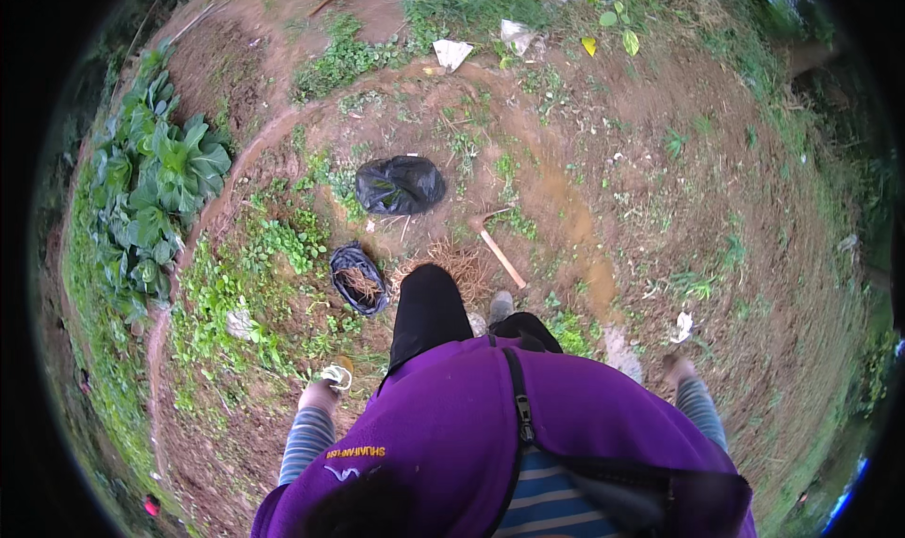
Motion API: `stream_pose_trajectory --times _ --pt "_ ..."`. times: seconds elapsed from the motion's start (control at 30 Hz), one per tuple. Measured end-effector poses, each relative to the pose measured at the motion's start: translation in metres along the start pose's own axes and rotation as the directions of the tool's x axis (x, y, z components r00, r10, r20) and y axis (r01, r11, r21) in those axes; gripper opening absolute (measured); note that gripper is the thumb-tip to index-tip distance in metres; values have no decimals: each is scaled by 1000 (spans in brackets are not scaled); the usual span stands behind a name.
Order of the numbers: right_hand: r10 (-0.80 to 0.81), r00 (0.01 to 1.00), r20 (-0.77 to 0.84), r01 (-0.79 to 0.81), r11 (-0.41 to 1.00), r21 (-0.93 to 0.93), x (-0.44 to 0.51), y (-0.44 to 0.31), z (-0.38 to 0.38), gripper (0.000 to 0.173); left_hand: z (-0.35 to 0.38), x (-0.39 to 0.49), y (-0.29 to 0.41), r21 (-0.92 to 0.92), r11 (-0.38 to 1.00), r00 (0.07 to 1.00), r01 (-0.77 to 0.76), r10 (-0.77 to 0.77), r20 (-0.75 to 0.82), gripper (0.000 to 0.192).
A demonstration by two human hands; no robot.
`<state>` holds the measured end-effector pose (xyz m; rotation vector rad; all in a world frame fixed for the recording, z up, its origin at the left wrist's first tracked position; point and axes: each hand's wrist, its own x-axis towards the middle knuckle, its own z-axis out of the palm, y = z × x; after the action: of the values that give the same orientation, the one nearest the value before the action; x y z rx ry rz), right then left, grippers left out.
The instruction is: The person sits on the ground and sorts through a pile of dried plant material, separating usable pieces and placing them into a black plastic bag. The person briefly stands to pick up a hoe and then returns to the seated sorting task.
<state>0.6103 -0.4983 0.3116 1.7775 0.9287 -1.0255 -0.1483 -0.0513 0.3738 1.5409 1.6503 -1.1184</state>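
Observation:
My left hand, below a striped sleeve, is shut on a white looped cord or strip. On the other side of the purple jacket, my right hand hangs blurred over the soil; its fingers cannot be made out. Ahead of my feet lies a heap of thin brown roots or stalks, partly hidden by my knee. Left of it an open dark plastic bag holds similar brown pieces. A larger black plastic bag rests farther ahead. A hoe-like tool with a wooden handle lies right of the heap.
Large leafy green plants grow at the left beyond a narrow muddy channel. A wet, muddy strip crosses the soil at the right. White scraps lie far ahead, and another white scrap lies near my right hand.

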Motion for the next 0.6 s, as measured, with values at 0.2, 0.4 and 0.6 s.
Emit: stream_pose_trajectory --times 0.2,0.4,0.6 --pt "303 764 -569 464 354 812 -4 19 -258 22 51 23 0 -92 993 958 -78 100 268 35" --pt "-116 558 -822 714 572 404 -22 -61 -477 25 0 76 14 61 984 913 -167 130 388 36" --pt "-279 410 -868 762 627 158 27 -73 -694 27 -122 203 66 546 604 814 -580 420 401 35"
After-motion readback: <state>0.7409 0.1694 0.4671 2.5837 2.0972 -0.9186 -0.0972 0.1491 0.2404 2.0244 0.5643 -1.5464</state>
